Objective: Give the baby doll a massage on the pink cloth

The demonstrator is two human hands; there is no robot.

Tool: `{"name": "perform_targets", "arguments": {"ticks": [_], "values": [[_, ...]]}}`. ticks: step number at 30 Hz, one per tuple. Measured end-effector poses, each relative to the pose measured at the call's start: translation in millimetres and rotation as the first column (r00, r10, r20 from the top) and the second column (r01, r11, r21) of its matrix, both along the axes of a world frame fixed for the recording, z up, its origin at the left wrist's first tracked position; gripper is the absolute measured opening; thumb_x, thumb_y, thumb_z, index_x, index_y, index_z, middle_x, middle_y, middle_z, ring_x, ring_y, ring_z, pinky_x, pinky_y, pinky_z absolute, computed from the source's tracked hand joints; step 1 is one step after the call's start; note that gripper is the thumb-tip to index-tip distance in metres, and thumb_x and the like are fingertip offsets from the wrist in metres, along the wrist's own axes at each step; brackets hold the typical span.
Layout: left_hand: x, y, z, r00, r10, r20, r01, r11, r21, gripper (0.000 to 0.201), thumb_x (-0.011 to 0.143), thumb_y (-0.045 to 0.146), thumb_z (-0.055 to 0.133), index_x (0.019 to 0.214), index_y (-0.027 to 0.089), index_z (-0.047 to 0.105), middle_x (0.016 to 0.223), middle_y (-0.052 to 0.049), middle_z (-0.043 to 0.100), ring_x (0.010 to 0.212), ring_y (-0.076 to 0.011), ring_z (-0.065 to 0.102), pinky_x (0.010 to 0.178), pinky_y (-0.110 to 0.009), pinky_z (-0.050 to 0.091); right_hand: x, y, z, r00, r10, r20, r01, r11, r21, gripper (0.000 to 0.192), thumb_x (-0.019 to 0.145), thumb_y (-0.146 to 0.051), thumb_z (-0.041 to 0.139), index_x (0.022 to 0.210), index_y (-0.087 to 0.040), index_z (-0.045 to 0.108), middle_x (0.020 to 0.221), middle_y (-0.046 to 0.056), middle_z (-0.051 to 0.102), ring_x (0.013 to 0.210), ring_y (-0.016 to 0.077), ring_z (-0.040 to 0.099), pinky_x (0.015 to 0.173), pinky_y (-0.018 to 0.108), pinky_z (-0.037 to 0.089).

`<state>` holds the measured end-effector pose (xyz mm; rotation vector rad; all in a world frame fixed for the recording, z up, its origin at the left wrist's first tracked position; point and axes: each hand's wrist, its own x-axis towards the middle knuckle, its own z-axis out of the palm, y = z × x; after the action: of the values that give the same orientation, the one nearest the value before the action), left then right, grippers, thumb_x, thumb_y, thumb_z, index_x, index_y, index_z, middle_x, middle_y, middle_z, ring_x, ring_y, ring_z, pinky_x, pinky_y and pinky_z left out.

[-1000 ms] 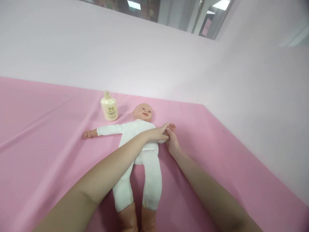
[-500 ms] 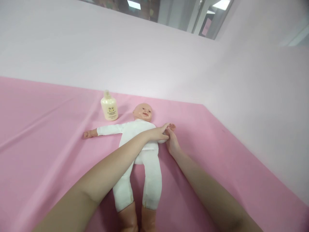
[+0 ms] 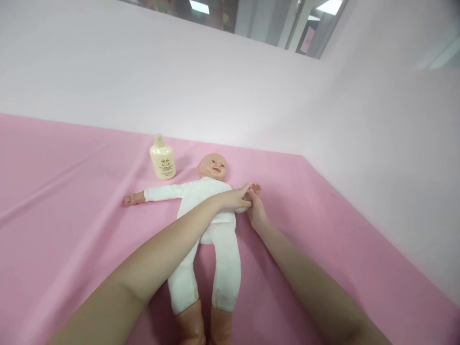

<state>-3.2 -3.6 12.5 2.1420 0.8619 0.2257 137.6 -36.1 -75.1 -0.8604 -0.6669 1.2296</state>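
Observation:
A baby doll [image 3: 225, 254] with a white cloth body and plastic head, hands and legs lies on its back. My left forearm crosses its torso. My left hand [image 3: 239, 198] is closed around the doll's arm on the right side, near the wrist. From the other side, my right hand [image 3: 256, 211] grips the same arm at the doll's hand, whose small fingers show just beyond mine. Parts of that arm are hidden under my hands. The doll's other arm [image 3: 163, 192] stretches out to the left.
A pale yellow pump bottle [image 3: 163, 160] with a dark printed label stands left of the doll's head. Pink sheeting [image 3: 72, 191] with creases covers the surface. White walls [image 3: 215, 86] rise behind and to the right, with a window [image 3: 262, 21] at the top.

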Motion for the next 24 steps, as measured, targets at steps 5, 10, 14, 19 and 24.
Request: {"name": "perform_targets", "arguments": {"ticks": [5, 10, 14, 19, 24], "values": [[-0.1, -0.6, 1.7, 0.999, 0.003, -0.041, -0.002, 1.000, 0.016, 0.096, 0.091, 0.030, 0.060, 0.173, 0.017, 0.011, 0.138, -0.014, 0.073, 0.112, -0.0256, 0.075, 0.087, -0.027, 0.053, -1.4, -0.4, 1.8, 1.000, -0.004, -0.015, 0.004, 1.000, -0.012, 0.039, 0.075, -0.049, 0.086, 0.108, -0.030, 0.078, 0.118, -0.003, 0.079, 0.131, 0.0210, 0.066, 0.113, 0.033, 0.053], [-0.5, -2.9, 5.4, 0.998, 0.002, -0.063, 0.000, 1.000, 0.031, 0.096, 0.093, 0.030, 0.058, 0.174, 0.016, 0.008, 0.138, -0.015, 0.073, 0.112, -0.0249, 0.075, 0.086, -0.026, 0.053, -0.3, -1.1, 1.1, 1.000, 0.003, 0.001, -0.004, 1.000, 0.012, 0.036, 0.078, -0.048, 0.085, 0.108, -0.030, 0.078, 0.118, -0.003, 0.078, 0.130, 0.0201, 0.066, 0.110, 0.030, 0.053], [-0.7, -2.5, 4.7, 0.998, -0.006, -0.058, 0.008, 0.999, 0.033, 0.097, 0.092, 0.029, 0.058, 0.174, 0.016, 0.007, 0.133, -0.014, 0.075, 0.110, -0.0245, 0.075, 0.087, -0.026, 0.053, 0.4, -1.4, 1.1, 1.000, 0.006, 0.002, -0.006, 1.000, 0.006, 0.037, 0.078, -0.048, 0.085, 0.110, -0.030, 0.078, 0.118, -0.003, 0.078, 0.129, 0.0204, 0.066, 0.109, 0.031, 0.054], [-0.2, 0.7, -0.6, 0.999, -0.012, -0.039, 0.014, 0.999, 0.034, 0.097, 0.092, 0.029, 0.059, 0.174, 0.018, 0.008, 0.134, -0.013, 0.074, 0.109, -0.0243, 0.075, 0.086, -0.026, 0.053, -0.3, -0.6, 1.4, 1.000, -0.006, 0.017, 0.006, 1.000, 0.006, 0.036, 0.079, -0.048, 0.083, 0.110, -0.030, 0.077, 0.120, -0.003, 0.077, 0.131, 0.0196, 0.065, 0.110, 0.030, 0.054], [0.1, 1.0, -1.3, 0.999, -0.007, -0.045, 0.009, 0.999, 0.034, 0.096, 0.092, 0.030, 0.059, 0.173, 0.018, 0.009, 0.136, -0.014, 0.073, 0.110, -0.0246, 0.074, 0.085, -0.026, 0.052, -1.0, -1.2, 1.8, 1.000, -0.002, 0.025, 0.001, 1.000, 0.017, 0.035, 0.080, -0.048, 0.082, 0.110, -0.031, 0.077, 0.118, -0.004, 0.077, 0.127, 0.0185, 0.067, 0.110, 0.030, 0.054]]}}
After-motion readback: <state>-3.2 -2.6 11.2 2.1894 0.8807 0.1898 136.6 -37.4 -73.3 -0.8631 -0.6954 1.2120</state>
